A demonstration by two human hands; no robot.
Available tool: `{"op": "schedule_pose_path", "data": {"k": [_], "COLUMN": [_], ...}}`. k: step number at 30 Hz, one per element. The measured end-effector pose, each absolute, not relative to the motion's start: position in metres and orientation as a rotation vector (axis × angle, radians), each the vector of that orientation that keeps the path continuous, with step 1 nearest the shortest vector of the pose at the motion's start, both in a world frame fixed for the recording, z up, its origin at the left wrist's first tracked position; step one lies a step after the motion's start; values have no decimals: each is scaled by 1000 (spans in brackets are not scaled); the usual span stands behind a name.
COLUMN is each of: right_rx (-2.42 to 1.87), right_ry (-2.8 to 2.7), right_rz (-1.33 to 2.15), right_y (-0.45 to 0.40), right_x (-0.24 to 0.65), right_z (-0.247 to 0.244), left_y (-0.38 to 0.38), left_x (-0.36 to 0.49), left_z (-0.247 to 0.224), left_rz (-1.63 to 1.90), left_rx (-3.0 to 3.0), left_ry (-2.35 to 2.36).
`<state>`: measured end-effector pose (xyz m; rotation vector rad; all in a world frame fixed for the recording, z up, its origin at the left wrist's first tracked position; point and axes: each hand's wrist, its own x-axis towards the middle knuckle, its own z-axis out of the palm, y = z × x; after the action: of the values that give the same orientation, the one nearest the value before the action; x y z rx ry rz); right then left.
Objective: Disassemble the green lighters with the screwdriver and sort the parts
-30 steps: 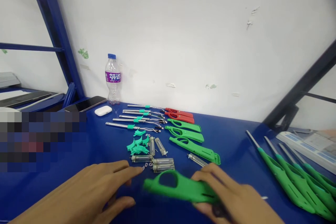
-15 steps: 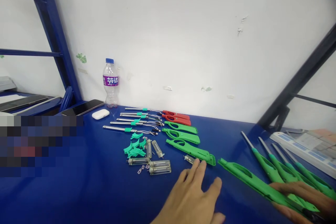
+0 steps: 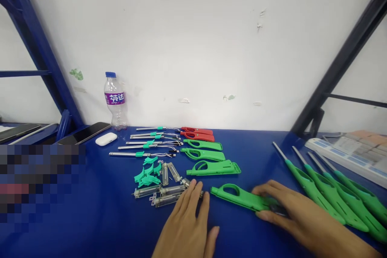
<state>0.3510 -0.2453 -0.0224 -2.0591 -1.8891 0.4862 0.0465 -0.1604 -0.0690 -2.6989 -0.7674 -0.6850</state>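
Note:
My left hand [image 3: 186, 221] lies low over the table with its fingers stretched out. Its fingertips touch a small clear lighter fuel tank [image 3: 186, 182] beside several similar clear tanks [image 3: 173, 190]. My right hand [image 3: 287, 209] grips the rear end of a green lighter casing [image 3: 234, 196], which points left. A dark object [image 3: 277, 209] shows under that hand; its kind is partly hidden. Beyond the hands lie green casing halves [image 3: 213, 167] and red ones [image 3: 198, 135]. Teal plastic pieces [image 3: 148, 175] are heaped left of the tanks.
Metal lighter rods with wires [image 3: 142, 154] lie in a row at the back. Several green long-nosed lighters [image 3: 314, 191] lie at right, before a white power strip [image 3: 347, 159]. A bottle [image 3: 116, 102], white case [image 3: 106, 139] and phone [image 3: 86, 133] stand or lie back left.
My right hand has brought the green casing leftward, in front of the other casings. My left hand has shifted left, and the single clear tank now lies against the group. The view has turned slightly.

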Motion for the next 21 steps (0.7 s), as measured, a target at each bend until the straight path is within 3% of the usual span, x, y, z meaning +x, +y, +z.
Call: {"op": "schedule_pose_path", "data": {"k": [14, 18, 21], "right_rx": [-1914, -1878, -2218], "right_ry": [-1906, -1711, -1285], "right_rz": [251, 63, -270], "right_y": [-195, -213, -238], "right_x": [298, 340, 403], "right_z": [-18, -7, -11], "left_y": [-145, -148, -150], "left_x": [7, 9, 9], "left_z": [-74, -73, -76], "left_rz": [-841, -913, -908], "left_rx": [-2605, -2648, -2712], "left_ry": [-749, -756, -730]}}
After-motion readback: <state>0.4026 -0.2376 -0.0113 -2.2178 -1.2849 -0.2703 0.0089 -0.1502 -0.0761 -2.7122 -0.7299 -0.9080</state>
